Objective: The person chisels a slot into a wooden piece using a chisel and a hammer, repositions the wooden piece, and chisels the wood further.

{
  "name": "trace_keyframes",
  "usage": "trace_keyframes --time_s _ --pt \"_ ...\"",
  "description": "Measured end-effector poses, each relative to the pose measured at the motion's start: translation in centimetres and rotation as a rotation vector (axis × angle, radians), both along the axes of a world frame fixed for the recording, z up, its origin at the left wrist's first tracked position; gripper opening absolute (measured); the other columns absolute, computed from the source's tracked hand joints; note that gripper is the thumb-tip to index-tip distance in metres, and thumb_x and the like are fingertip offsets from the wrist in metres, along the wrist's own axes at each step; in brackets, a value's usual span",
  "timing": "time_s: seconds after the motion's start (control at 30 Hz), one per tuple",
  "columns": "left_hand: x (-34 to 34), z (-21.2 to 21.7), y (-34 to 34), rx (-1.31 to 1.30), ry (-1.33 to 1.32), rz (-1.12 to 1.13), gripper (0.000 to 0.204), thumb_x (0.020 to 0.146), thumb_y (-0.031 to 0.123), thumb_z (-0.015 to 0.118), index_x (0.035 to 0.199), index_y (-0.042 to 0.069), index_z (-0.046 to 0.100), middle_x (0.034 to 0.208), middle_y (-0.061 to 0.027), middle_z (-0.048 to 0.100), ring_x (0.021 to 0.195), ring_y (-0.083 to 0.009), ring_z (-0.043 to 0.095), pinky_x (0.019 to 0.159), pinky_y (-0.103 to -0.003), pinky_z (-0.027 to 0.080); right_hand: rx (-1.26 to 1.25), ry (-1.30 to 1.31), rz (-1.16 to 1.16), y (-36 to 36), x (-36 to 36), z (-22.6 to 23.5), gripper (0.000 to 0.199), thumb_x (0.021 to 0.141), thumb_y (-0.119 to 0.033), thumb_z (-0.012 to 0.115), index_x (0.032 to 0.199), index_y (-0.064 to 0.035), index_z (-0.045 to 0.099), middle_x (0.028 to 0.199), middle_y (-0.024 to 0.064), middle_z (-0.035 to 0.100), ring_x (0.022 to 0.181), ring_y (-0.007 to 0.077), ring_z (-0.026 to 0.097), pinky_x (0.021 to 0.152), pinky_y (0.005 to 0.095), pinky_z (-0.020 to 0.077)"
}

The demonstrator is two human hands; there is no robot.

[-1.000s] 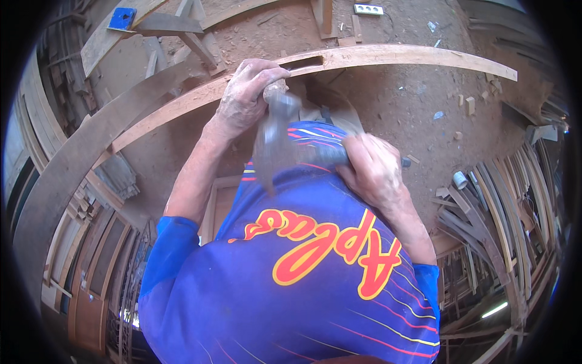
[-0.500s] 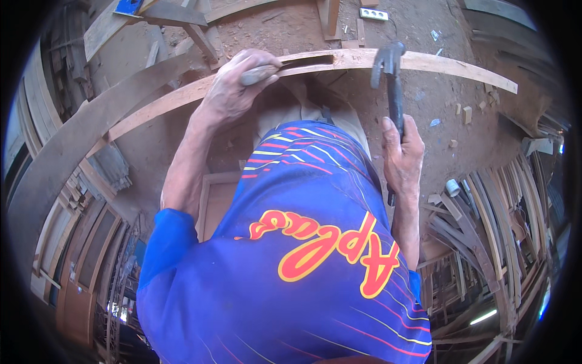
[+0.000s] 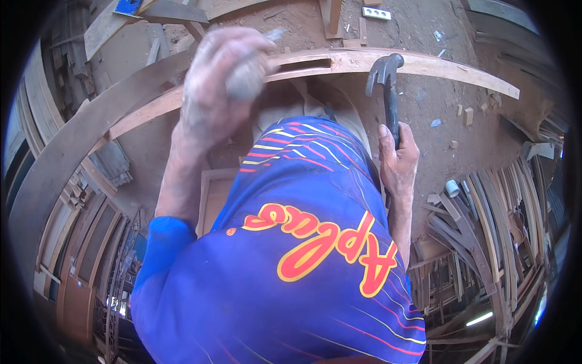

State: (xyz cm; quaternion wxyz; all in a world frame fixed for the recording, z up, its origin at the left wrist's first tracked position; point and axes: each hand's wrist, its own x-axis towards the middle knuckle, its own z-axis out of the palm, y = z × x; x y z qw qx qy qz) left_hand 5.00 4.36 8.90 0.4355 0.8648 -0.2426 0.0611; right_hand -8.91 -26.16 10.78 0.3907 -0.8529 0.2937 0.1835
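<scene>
My left hand (image 3: 212, 85), smeared by motion, is raised over the left part of a long pale wooden board (image 3: 412, 59). Its fingers are closed round a chisel (image 3: 245, 76) whose greyish, thick handle shows in the grip; the blade end is blurred. A narrow dark slot (image 3: 309, 64) is cut into the board just right of this hand. My right hand (image 3: 399, 159) grips a claw hammer (image 3: 385, 71) by its dark handle, head up, in front of the board's right half.
A wide grey plank (image 3: 66, 145) curves across the left side. Stacked boards (image 3: 497, 224) line the right. Beyond the board lie a white power strip (image 3: 376, 13) and wood offcuts (image 3: 468, 116) on the dirt floor. Wooden frames (image 3: 85, 267) stand at lower left.
My left hand has lifted the chisel up and away from the slot, coming closer to the camera. The hammer in my right hand has shifted slightly down and left.
</scene>
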Motion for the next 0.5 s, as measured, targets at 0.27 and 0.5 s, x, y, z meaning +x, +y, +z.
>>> trace_keyframes --time_s 0.27,0.5 --pt "3.7 -4.7 5.7 -0.018 -0.123 0.291 0.022 0.095 -0.004 0.071 0.113 0.008 0.070 0.117 -0.0097 0.072 0.107 -0.0222 0.069 0.093 -0.036 0.056 -0.069 -0.047 0.132 0.3 0.3 -0.1 0.032 0.101 -0.030 0.071 0.113 -0.0002 0.065 0.072 0.0102 0.062 0.065 0.0189 0.060 0.064 0.0360 0.0491" --pt "5.2 -5.1 5.7 0.112 -0.093 0.460 0.021 0.094 0.000 0.074 0.114 0.004 0.073 0.111 -0.0097 0.070 0.105 -0.0240 0.066 0.094 -0.037 0.052 -0.098 0.027 0.158 0.9 0.2 -0.7 0.034 0.101 -0.030 0.069 0.115 0.0001 0.065 0.079 0.0162 0.067 0.072 0.0274 0.067 0.070 0.0414 0.0512"
